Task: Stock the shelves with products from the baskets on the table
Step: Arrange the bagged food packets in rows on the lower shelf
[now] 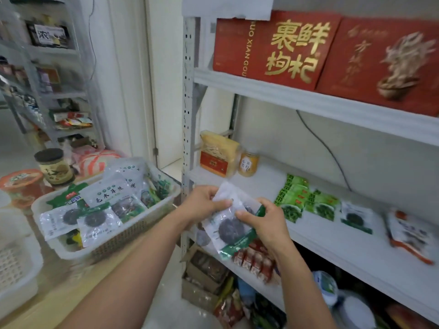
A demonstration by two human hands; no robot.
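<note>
Head view: left hand (204, 203), right hand (259, 219) pinch packet (231, 230) together

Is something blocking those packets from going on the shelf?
Nothing visible. The left hand and right hand hold the clear packets at the shelf edge; behind them it is bare between the yellow jar and green packets.

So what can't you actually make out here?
- Head view: how many clear packets of dark discs the left hand and right hand hold; they overlap.
- Head view: lower layers of the white woven basket, covered by its top layer.
- Head view: print on the orange-edged pouch, blurred.
</note>
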